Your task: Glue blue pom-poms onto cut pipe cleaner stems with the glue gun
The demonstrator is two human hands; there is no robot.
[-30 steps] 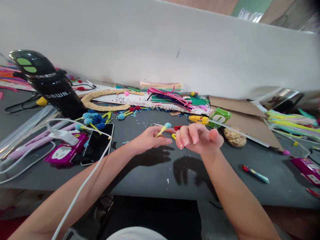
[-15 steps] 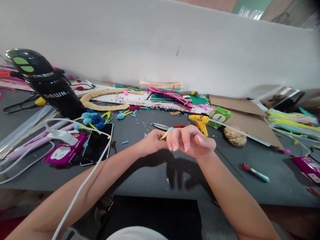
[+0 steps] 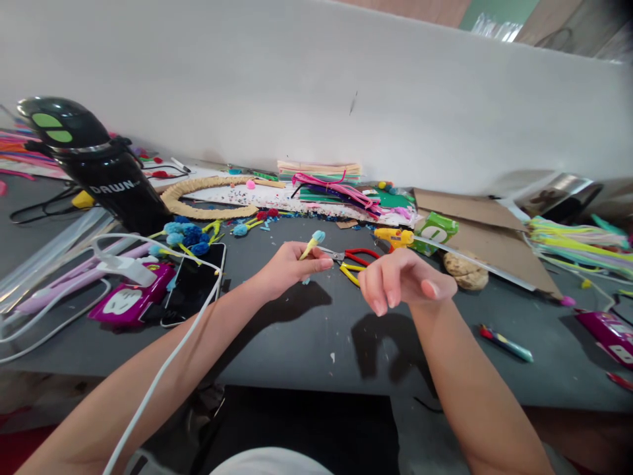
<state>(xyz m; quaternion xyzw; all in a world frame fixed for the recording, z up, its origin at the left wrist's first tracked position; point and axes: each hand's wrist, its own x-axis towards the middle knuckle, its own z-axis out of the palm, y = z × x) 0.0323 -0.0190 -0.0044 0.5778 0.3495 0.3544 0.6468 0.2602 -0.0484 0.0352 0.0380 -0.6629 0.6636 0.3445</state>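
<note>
Above the desk (image 3: 306, 363), our left hand (image 3: 284, 269) pinches a blue-tipped yellow pipe-cleaner stem (image 3: 310, 247).
If that pinch slackened, we judge the stem could twist or drop beside the scissors (image 3: 360, 251); its long axis slants, the blue tip (image 3: 319, 235) pointing up and rightward. Past the scissors, our right hand (image 3: 408, 280) hangs empty, fingers spread and loosely curled.

Yellow stem (image 3: 309, 250), light-blue tip (image 3: 319, 235) uppermost, leaning right, in left hand (image 3: 291, 267)
</note>
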